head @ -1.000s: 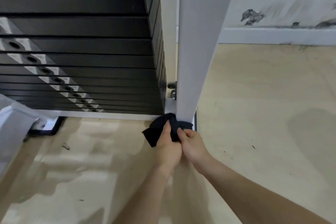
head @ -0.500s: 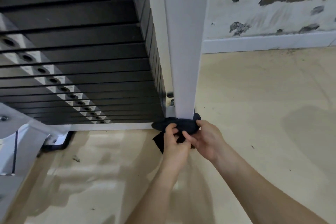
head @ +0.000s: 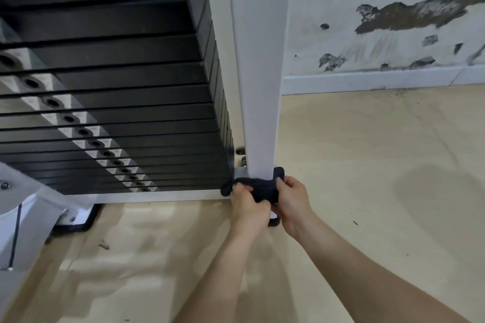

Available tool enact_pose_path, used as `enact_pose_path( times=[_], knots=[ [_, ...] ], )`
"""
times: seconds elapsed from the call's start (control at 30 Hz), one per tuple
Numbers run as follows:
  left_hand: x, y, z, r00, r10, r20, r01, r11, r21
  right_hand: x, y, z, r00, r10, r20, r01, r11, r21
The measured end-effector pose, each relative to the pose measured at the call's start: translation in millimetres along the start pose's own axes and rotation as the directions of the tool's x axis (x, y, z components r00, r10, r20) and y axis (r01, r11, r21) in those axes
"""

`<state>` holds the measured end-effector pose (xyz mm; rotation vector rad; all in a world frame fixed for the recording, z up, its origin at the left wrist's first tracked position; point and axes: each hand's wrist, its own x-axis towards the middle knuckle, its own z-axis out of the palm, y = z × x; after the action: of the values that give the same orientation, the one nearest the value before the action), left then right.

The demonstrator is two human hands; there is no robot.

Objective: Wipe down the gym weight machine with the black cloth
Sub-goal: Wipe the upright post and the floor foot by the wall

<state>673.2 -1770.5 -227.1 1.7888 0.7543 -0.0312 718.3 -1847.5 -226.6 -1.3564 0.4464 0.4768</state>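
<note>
Room: scuffed white wall [head: 380,21] with brown peeling patches, a white skirting board [head: 367,81] under it, pale floor [head: 367,165] with a few dark specks.
Machine: weight stack [head: 118,113] of black plates on the left, white upright post [head: 258,86] just beside it, white base rail [head: 157,195] running under the stack.
Cloth: black cloth [head: 262,187] sits at the very foot of the post, pulled as a band across its front. One end pokes out to the left, the other turns up against the post's right side.
Left: left hand [head: 249,207] has its fingers curled and grips the left part of the cloth.
Right: right hand [head: 294,202] has its fingers curled and pinches the right part, close against the post.
Change: a second ago the cloth was a bunched wad at the post's left front corner, with both hands crowded on it. Half a second ago it had started to spread. Now it reaches both sides and the hands sit a little apart.
Meaning: reads as a switch from dabbing one corner to a wrap-and-pull wipe round the post's base.
Progress: only the foot of the post is under the cloth. The stack and rail are untouched at this moment, and I cannot tell what is already clean.
Next: probably drawing the ends back and forth, or sliding the band up the post.
Risk: the cloth may snag on the fittings behind the post's foot.
</note>
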Motion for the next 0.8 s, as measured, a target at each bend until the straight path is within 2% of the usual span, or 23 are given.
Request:
enact_pose_path(
  times=[0.07, 0.13, 0.2, 0.27, 0.33, 0.37, 0.43, 0.5, 0.57, 0.7, 0.73, 0.8],
  knots=[
    [-15.2, 19.9, -3.3, 0.995, 0.096, -0.014, -0.095, 0.994, 0.056, -10.1, -18.9, 1.1, 0.998, -0.052, 0.028, 0.053, 0.999, -0.007],
    [-28.5, 43.2, -6.0, 0.968, 0.245, -0.054, -0.241, 0.968, 0.074, -28.6, -47.5, 0.1, 0.980, -0.169, 0.108, 0.166, 0.985, 0.039],
    [-40.3, 67.3, -13.4, 0.913, 0.390, -0.117, -0.383, 0.920, 0.079, -54.1, -75.2, -3.0, 0.920, -0.310, 0.239, 0.299, 0.951, 0.082],
    [-48.3, 88.9, -24.8, 0.848, 0.498, -0.178, -0.494, 0.866, 0.073, -76.2, -92.4, -6.8, 0.823, -0.440, 0.358, 0.434, 0.895, 0.101],
    [-52.2, 101.0, -32.9, 0.795, 0.572, -0.200, -0.562, 0.820, 0.112, -83.8, -97.0, -8.0, 0.764, -0.548, 0.341, 0.581, 0.814, 0.008],
    [-53.1, 102.9, -34.9, 0.770, 0.605, -0.203, -0.584, 0.796, 0.159, -82.3, -95.1, -8.2, 0.760, -0.581, 0.293, 0.621, 0.781, -0.062],
    [-54.4, 99.4, -35.8, 0.746, 0.644, -0.168, -0.592, 0.758, 0.274, -75.3, -87.5, -7.2, 0.771, -0.603, 0.206, 0.636, 0.743, -0.206],
    [-52.5, 94.2, -35.6, 0.773, 0.628, -0.085, -0.556, 0.737, 0.384, -63.8, -78.9, -8.9, 0.738, -0.652, 0.173, 0.661, 0.648, -0.377],
    [-50.9, 91.1, -35.4, 0.805, 0.592, -0.040, -0.515, 0.730, 0.449, -56.9, -77.2, -11.0, 0.725, -0.659, 0.202, 0.661, 0.583, -0.471],
    [-62.4, 105.7, -42.9, 0.832, 0.552, -0.042, -0.508, 0.792, 0.338, -74.0, -95.8, -6.2, 0.748, -0.573, 0.335, 0.650, 0.530, -0.544],
    [-66.5, 113.9, -47.2, 0.815, 0.577, -0.050, -0.538, 0.787, 0.300, -81.5, -104.9, -3.1, 0.728, -0.579, 0.367, 0.671, 0.491, -0.556],
    [-74.9, 135.9, -60.9, 0.715, 0.693, -0.092, -0.654, 0.710, 0.260, -101.3, -131.1, 8.1, 0.647, -0.656, 0.389, 0.732, 0.391, -0.558]
  ],
)
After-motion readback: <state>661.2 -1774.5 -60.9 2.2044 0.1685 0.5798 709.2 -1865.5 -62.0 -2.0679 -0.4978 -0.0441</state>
